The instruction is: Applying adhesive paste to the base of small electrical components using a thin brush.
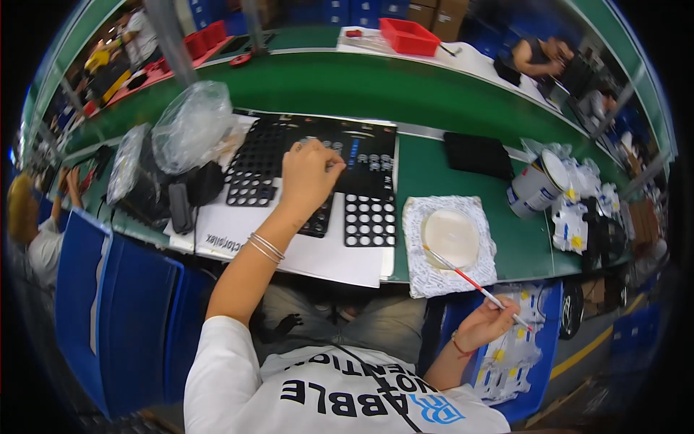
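Note:
My left hand (pixel 309 172) reaches over a black panel (pixel 374 184) with rows of round parts in it. Its fingers are bent and pinched together, and whatever sits between them is too small or hidden to make out. In my right hand (pixel 486 325) is a thin paintbrush (pixel 470 281) with a red and white handle, held between thumb and fingers. The brush's tip lies at the left part of a round dish (pixel 457 235) with a cream-coloured content. White printed paper or cloth (pixel 419 278) is spread beneath the dish.
Black perforated trays (pixel 370 224) lie on white sheets (pixel 311 262). Clear plastic bags (pixel 191 126) stand at the left. To the right are a black pouch (pixel 477 154), a metal can (pixel 535 188) and white parts. Blue bins (pixel 137 311) flank me. Beyond the green ledge sits a red tray (pixel 410 37).

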